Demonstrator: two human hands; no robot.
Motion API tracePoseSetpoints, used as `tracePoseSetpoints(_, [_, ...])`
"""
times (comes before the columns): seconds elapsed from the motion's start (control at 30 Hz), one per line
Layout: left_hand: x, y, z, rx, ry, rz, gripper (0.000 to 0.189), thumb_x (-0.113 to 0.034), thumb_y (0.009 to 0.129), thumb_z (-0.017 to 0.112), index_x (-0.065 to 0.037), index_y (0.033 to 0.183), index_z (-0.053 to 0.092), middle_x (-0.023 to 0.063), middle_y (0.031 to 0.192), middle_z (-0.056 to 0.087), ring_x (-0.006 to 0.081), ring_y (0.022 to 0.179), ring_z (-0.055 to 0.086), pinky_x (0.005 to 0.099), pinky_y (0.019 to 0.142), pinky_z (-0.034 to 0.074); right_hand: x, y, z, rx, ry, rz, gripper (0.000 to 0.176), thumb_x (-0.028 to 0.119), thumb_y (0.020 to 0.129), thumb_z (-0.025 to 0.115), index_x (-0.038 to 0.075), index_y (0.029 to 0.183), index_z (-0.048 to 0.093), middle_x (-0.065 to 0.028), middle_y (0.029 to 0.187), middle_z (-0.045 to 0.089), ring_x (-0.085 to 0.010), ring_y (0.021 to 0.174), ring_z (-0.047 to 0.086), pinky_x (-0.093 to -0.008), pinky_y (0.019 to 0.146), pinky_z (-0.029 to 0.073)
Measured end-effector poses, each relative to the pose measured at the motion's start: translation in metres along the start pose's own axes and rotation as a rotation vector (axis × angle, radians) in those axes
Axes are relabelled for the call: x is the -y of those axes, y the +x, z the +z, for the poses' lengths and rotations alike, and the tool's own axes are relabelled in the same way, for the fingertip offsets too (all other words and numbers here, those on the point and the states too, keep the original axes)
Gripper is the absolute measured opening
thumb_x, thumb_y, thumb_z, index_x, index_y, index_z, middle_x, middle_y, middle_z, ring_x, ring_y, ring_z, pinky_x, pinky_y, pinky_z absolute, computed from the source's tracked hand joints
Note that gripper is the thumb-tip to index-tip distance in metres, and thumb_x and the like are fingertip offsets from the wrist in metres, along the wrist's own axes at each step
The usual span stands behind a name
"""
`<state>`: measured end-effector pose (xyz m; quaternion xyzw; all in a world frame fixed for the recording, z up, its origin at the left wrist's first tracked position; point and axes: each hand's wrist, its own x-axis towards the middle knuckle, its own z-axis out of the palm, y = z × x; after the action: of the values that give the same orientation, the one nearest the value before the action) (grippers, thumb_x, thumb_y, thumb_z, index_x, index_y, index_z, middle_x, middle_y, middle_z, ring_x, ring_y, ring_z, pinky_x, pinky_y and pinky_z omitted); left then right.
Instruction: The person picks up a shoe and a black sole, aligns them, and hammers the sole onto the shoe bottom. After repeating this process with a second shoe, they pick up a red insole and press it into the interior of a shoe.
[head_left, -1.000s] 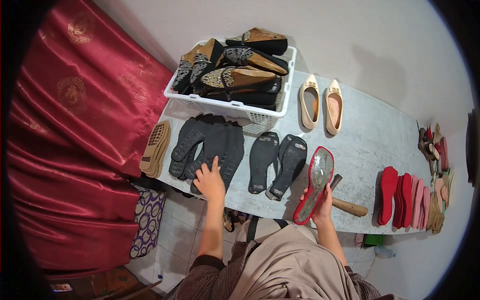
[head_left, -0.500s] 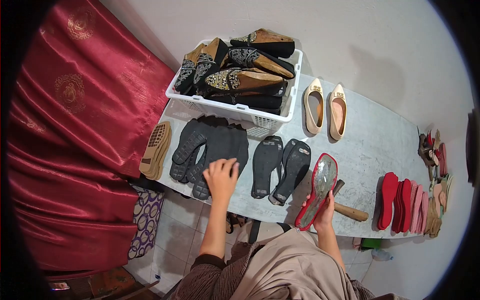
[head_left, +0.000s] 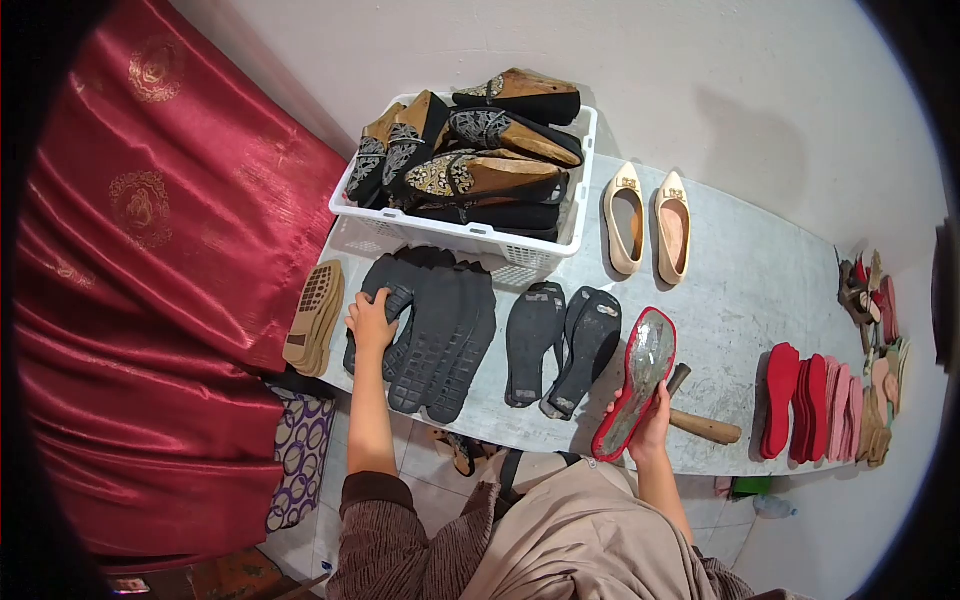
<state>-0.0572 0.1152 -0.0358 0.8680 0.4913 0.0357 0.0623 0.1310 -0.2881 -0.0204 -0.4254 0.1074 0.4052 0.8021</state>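
left hand [head_left: 372,322] – fingers curled over edge of black sole [head_left: 396,298] at left end of fanned pile of soles [head_left: 450,335] on worktop [head_left: 740,280]. right hand [head_left: 650,420] closed on lower end of red-rimmed sole [head_left: 636,378], held tilted at worktop's near edge – shiny face up. hammer [head_left: 702,422] just beside it. two more dark soles [head_left: 560,340] between pile and right hand. white basket [head_left: 465,238] of shoes behind pile; beige pair [head_left: 645,220] to its right.
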Motion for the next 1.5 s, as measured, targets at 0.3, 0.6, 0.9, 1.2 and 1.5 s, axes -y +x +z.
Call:
tracePoseSetpoints(0.3, [0.001, -0.011, -0.046, -0.061, -0.209, -0.073, 0.047, -0.022, 0.074, 0.057, -0.041, 0.117, 0.054, 0.0172, 0.112, 0.048, 0.0373, 0.105, 0.043, 0.0486, 0.093, 0.032, 0.004, 0.0, -0.003, -0.021, 0.027, 0.002, 0.058, 0.054, 0.089, 0.028, 0.003, 0.109, 0.049, -0.0111, 0.083, 0.059, -0.0243, 0.07, 0.058, -0.0384, 0.066, 0.048])
tracePoseSetpoints(0.6, [-0.029, -0.073, -0.107, -0.369, -1.03, 0.112, 0.041, -0.007, 0.084, 0.048, -0.011, 0.125, 0.049, 0.0149, 0.109, 0.057, 0.0252, 0.091, 0.056, 0.0334, 0.084, 0.042, 0.009, 0.007, 0.002, 0.05, 0.058, 0.049, 0.059, 0.054, 0.089, 0.029, 0.003, 0.112, 0.048, -0.0115, 0.086, 0.06, -0.0229, 0.073, 0.06, -0.0368, 0.069, 0.048])
tracePoseSetpoints(0.9, [-0.208, -0.167, -0.073, 0.833, -1.9, 0.037, 0.061, -0.002, 0.086, 0.051, -0.01, 0.138, 0.021, 0.0175, 0.117, 0.053, 0.0228, 0.106, 0.054, 0.0337, 0.092, 0.043, 0.016, 0.022, 0.036, 0.207, 0.073, -0.059, 0.059, 0.052, 0.091, 0.026, 0.003, 0.116, 0.046, -0.0111, 0.093, 0.06, -0.022, 0.081, 0.06, -0.0352, 0.075, 0.047])
tracePoseSetpoints(1.2, [-0.262, -0.172, -0.027, 0.091, -0.831, 0.637, 0.049, -0.013, 0.088, 0.051, -0.008, 0.134, 0.037, 0.0085, 0.098, 0.039, 0.0179, 0.09, 0.04, 0.027, 0.083, 0.036, 0.031, 0.018, 0.056, 0.212, 0.171, -0.209, 0.066, 0.058, 0.091, 0.019, 0.005, 0.113, 0.051, -0.0081, 0.102, 0.06, -0.0172, 0.091, 0.059, -0.0307, 0.08, 0.048])
tracePoseSetpoints(1.5, [-0.263, -0.185, -0.002, 0.153, -0.854, 0.591, 0.05, -0.014, 0.091, 0.041, -0.008, 0.139, 0.027, 0.0128, 0.104, 0.027, 0.0188, 0.081, 0.042, 0.0301, 0.083, 0.036, 0.022, 0.015, 0.038, 0.188, 0.053, -0.198, 0.064, 0.057, 0.091, 0.023, 0.004, 0.117, 0.048, -0.0096, 0.109, 0.058, -0.0188, 0.097, 0.058, -0.0323, 0.085, 0.047])
